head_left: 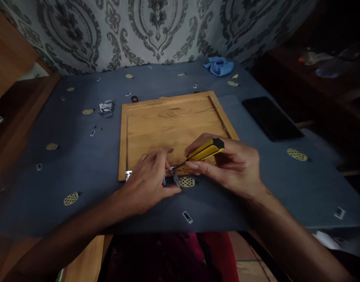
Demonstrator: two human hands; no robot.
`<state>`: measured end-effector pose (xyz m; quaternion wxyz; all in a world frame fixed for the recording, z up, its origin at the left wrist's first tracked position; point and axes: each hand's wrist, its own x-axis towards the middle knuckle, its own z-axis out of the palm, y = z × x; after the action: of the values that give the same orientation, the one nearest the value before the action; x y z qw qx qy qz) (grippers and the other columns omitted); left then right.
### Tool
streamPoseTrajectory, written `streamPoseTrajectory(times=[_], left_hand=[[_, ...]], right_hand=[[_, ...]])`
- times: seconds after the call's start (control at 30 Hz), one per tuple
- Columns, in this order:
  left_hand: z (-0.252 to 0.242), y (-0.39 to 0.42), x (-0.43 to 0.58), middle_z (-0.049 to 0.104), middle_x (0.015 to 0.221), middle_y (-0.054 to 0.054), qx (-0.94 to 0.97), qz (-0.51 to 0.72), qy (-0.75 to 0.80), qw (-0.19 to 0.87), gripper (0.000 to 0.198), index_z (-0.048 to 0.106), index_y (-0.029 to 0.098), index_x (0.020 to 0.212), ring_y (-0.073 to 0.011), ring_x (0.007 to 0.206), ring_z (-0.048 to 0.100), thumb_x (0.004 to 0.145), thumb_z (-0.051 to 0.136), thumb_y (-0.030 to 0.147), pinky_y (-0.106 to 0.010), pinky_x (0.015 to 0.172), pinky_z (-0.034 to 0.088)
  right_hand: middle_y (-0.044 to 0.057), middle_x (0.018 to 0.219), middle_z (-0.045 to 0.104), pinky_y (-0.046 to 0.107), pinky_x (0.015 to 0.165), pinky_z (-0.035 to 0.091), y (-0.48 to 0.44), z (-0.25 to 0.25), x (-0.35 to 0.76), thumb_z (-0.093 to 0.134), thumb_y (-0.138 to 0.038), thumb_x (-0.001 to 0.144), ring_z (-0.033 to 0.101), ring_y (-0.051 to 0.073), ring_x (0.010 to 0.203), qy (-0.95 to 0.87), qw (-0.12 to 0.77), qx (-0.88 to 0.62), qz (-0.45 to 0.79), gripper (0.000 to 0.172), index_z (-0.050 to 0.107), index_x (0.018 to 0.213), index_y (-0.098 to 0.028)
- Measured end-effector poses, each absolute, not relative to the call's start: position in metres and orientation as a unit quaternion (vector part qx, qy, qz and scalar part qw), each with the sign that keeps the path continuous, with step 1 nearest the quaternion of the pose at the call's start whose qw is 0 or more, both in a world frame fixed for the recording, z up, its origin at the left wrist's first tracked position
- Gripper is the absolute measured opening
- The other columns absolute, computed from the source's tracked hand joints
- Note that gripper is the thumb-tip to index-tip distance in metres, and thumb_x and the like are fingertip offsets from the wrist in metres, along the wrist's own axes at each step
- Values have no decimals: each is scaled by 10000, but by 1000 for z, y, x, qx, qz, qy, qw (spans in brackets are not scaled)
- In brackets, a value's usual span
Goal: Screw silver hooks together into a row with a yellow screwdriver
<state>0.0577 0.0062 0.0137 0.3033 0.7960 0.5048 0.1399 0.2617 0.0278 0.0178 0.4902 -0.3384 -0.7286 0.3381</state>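
Observation:
A wooden cabinet door (171, 125) with a raised frame lies flat before me. My right hand (231, 164) grips a yellow and black screwdriver (205, 150), its shaft slanting down to the left. The screwdriver's tip meets a metal hinge (175, 176) at the door's near edge. Over that edge, my left hand (150, 178) steadies the hinge, thumb on the near side and fingers on the wood. Part of the hinge is hidden beneath this hand. A second shiny metal plate (128, 174) shows at the door's near left corner.
Loose metal hardware (106, 108) and tiny screws (97, 128) lie left of the door on the blue patterned tablecloth (88, 156). A black phone (272, 118) rests to the right. A blue cloth (219, 66) is crumpled at the back, before a patterned curtain (156, 27).

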Motion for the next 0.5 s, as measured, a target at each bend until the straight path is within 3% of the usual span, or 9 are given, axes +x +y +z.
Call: streamPoseTrajectory(times=[0.27, 0.5], left_hand=[[16, 6, 57, 683, 1089, -65, 800, 135, 502, 301, 793, 389, 181, 1394, -333, 1156, 612, 749, 842, 271, -501, 999, 492], [16, 6, 58, 694, 1085, -54, 802, 138, 500, 296, 738, 401, 189, 1344, -315, 1098, 626, 749, 836, 235, -468, 956, 501]], right_hand=[[-9, 644, 620, 299, 544, 486, 25, 16, 255, 874, -490, 711, 603, 148, 598, -697, 515, -409, 286, 377, 627, 635, -215], [9, 859, 718, 257, 587, 604, 21, 15, 252, 888, -417, 717, 693, 152, 712, -626, 540, -399, 397, 317, 729, 921, -234]])
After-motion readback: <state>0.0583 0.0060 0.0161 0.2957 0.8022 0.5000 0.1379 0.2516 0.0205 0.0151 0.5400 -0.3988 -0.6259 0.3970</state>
